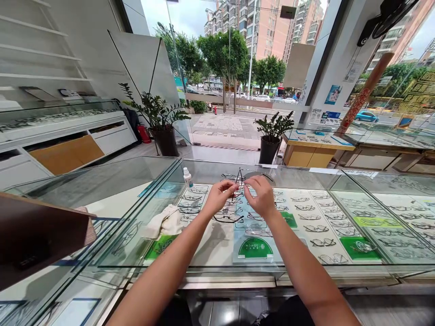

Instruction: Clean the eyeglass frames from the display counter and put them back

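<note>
The left hand (217,198) and right hand (261,195) are meeting above a clear glass-topped display counter (224,270), the worktop, and are holding a thin, dark-framed pair of glasses (240,172) between them. The left grip is closing thumb against fingers on one side of the frame; the right grip is appearing to pinch the other side, though the fingers are hiding the exact contact. This two-sided hold is probably steadying such a slender piece while leaving its narrow parts exposed. The raised position is keeping it off the glass and in front of the wearer's view.

A small white plastic bottle (187,178) is standing upright beyond the left hand, and a crumpled cream cloth (165,222) is lying nearer the body on the left; both are seemingly sitting within reach without crowding the hands. Rows of wire-rimmed glasses (305,208) are lying spaced apart around a green semicircular sign (255,247), presumably so each pair is showing separately.
</note>
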The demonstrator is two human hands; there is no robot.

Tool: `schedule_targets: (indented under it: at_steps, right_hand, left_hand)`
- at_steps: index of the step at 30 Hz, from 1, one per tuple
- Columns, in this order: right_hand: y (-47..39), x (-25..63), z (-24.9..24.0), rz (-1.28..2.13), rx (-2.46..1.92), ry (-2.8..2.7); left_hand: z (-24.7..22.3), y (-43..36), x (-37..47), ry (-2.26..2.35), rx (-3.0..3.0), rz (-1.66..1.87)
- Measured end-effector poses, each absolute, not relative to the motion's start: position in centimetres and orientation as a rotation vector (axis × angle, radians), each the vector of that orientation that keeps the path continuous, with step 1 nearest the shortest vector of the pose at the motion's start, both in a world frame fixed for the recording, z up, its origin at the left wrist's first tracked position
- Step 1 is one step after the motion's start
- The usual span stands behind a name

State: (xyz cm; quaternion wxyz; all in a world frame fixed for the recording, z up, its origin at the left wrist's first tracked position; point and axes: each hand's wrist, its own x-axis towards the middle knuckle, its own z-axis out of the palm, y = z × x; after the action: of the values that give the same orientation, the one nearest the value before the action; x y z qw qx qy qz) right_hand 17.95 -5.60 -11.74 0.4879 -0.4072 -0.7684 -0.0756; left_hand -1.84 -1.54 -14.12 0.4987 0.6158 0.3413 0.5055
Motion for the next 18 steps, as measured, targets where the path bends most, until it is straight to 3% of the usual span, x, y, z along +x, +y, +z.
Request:
schedule_targets:
  at_steps: [18]
  right_hand:
    - [-4.4, 18.9, -12.6, -0.375, -1.164, -1.845]
  left_hand:
    - [-13.3, -0.6, -2.9, 0.909, 1.257, 1.524]
